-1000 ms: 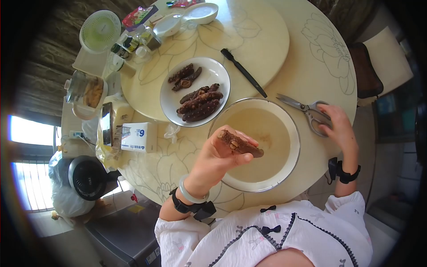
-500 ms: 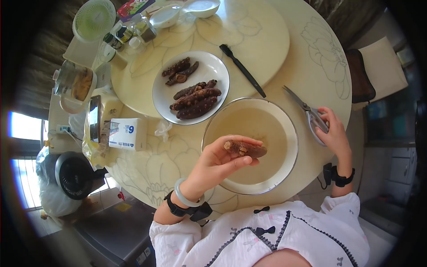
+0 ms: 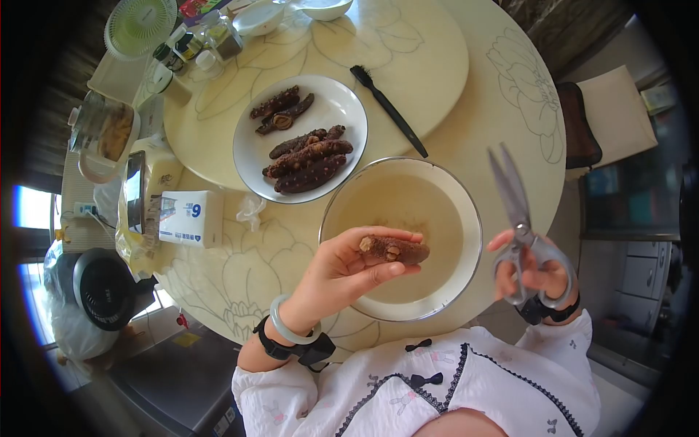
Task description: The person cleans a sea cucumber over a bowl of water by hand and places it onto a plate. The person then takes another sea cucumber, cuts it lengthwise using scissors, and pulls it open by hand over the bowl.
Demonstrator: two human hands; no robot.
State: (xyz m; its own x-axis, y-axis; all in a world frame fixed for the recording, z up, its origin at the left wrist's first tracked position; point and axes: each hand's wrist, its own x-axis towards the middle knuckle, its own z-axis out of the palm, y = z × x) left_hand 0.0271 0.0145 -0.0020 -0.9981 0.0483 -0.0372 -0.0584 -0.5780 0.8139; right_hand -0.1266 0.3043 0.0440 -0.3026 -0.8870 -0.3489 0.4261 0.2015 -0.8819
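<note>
In my left hand (image 3: 344,264) a dark brown sea cucumber (image 3: 397,250) is held between thumb and fingers, above the basin. Cloudy, yellowish water fills the white basin (image 3: 472,256), with dark bits around its middle. My right hand (image 3: 537,273) grips a pair of grey scissors (image 3: 518,207) by the handle loops, raised off the table to the right of the basin. The scissor blades point up and away from me, slightly apart. Several more sea cucumbers (image 3: 309,159) lie on a white plate (image 3: 249,169) beyond the basin.
A black brush (image 3: 389,111) lies right of the plate on the raised round board (image 3: 429,51). To the left are a tissue pack (image 3: 191,217), a phone (image 3: 135,191) and a glass pot (image 3: 109,131). Jars (image 3: 207,62) and bowls (image 3: 325,7) stand at the back. A chair (image 3: 615,120) is at the right.
My right hand has picked the scissors up off the table and turned them, blades upward. My left hand still holds the sea cucumber over the basin. The whole view has shifted slightly.
</note>
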